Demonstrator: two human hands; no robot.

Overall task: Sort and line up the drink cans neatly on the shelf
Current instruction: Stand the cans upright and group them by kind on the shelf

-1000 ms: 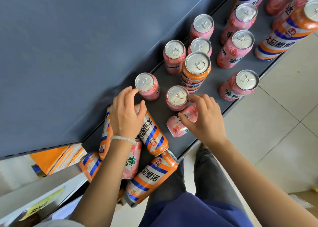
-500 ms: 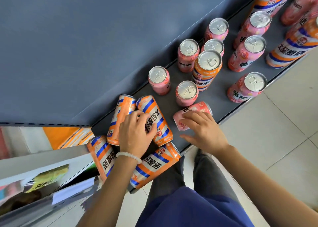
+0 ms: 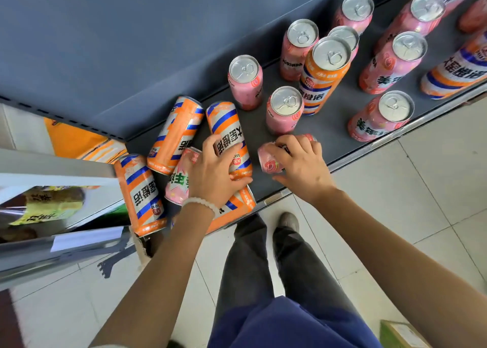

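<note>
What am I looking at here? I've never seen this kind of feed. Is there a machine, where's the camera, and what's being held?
No machine: these are a person's two bare hands. The single camera sits on their head, looking down, so you also see their legs and the tiled floor. The dark shelf carries pink and orange drink cans, some upright toward the right, several toppled at the left. The left hand has its grip round a lying orange can. The right hand curls over a lying pink can. An upright pink can stands just behind it.
</note>
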